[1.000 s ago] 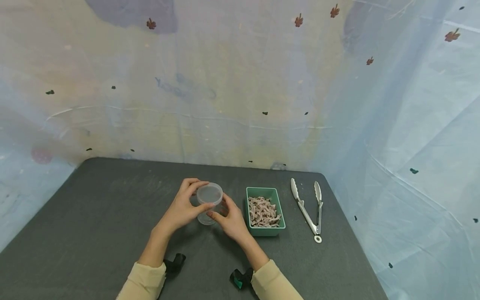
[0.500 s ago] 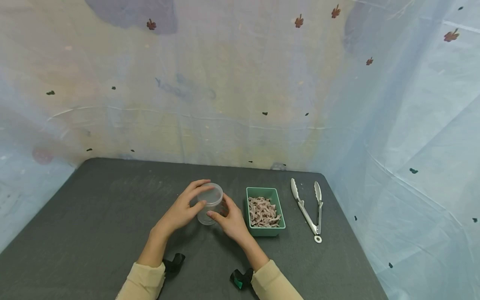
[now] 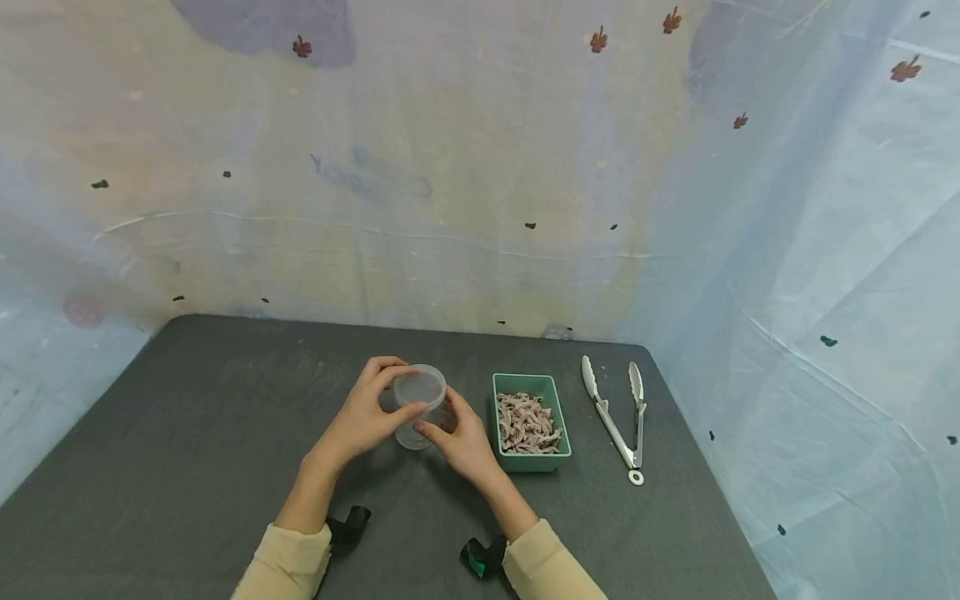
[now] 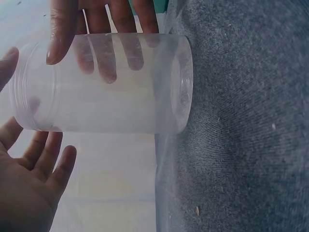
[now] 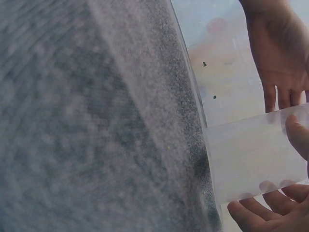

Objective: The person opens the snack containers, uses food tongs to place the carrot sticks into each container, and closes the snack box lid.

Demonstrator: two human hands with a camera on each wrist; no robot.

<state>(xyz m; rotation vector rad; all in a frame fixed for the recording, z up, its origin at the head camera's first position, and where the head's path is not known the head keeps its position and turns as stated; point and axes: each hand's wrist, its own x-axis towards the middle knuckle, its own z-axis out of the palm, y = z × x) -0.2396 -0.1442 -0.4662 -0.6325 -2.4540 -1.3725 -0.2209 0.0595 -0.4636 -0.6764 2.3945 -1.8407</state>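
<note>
A clear plastic jar [image 4: 111,106] stands upright on the dark table, with a ribbed lid [image 4: 26,87] on its top end. My left hand [image 3: 365,417] grips the lid from the left, thumb on the near side and fingers round the far side. Lower down, my right hand [image 3: 466,439] holds the jar's body from the right, and its fingertips show through the clear wall in the left wrist view. The jar [image 5: 256,154] looks empty in the right wrist view.
Right of the jar is a green tray [image 3: 528,464] full of greyish-pink strips [image 3: 527,425]. Metal tongs [image 3: 618,429] lie spread beyond it, near the right edge of the dark table [image 3: 225,433]. A patterned plastic sheet [image 3: 450,167] hangs behind.
Half a second ago the left fingers were loosened and lifted from the lid; now they are round it again, much as a second ago. The right hand and jar have stayed in place.
</note>
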